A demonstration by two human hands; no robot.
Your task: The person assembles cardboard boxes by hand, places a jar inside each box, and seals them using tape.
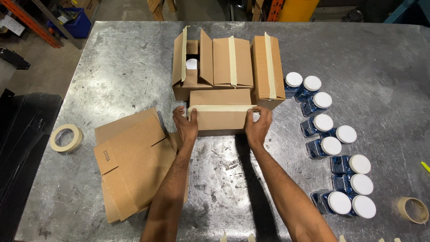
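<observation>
Far left of the hands lies a cream roll of masking tape (pixel 66 137); nearer, a stack of flattened brown cardboard sheets (pixel 134 166). The left hand (pixel 185 124) presses, fingers curled, on the left end of a small closed brown cardboard box (pixel 220 117), which sits between both hands. The right hand (pixel 258 127) grips its right end, where the cream tape strip (pixel 221 108) finishes. Right of the hands stand blue jars with white lids (pixel 333 145).

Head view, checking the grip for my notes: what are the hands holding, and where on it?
A small taped cardboard box: left hand on its left end, right hand on its right end, fingers at the tape strip's ends.
</observation>
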